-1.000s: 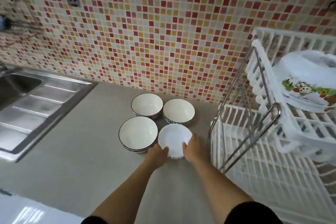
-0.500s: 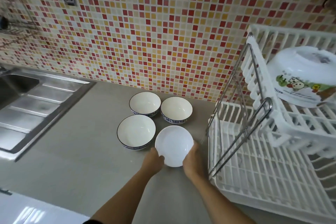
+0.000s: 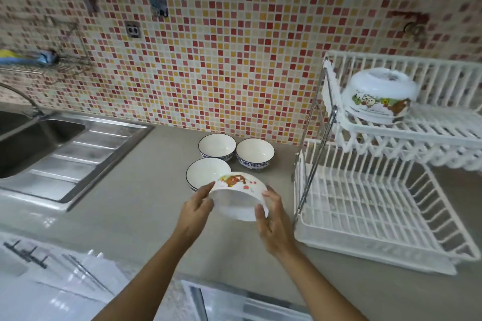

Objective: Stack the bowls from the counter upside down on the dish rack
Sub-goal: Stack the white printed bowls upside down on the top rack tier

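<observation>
A white bowl with a cartoon print [image 3: 238,194] is held above the counter, tipped so its opening faces me. My left hand [image 3: 195,207] grips its left rim and my right hand [image 3: 273,219] grips its right rim. Three blue-rimmed white bowls stand upright on the counter behind it: one [image 3: 204,173] partly hidden by the held bowl, one [image 3: 217,146] at the back left, one [image 3: 255,152] at the back right. The white two-tier dish rack [image 3: 365,219] stands to the right. A printed white bowl [image 3: 378,95] sits upside down on its upper shelf.
A steel sink with a drainboard [image 3: 65,154] fills the left side, a tap [image 3: 23,99] above it. The mosaic tile wall [image 3: 221,60] runs behind the counter. The grey counter [image 3: 130,203] stretches between sink and rack. The rack's lower tier holds nothing.
Both hands have lifted the printed bowl off the counter and tipped it toward me, so its printed outside shows. The camera view has pulled back and up.
</observation>
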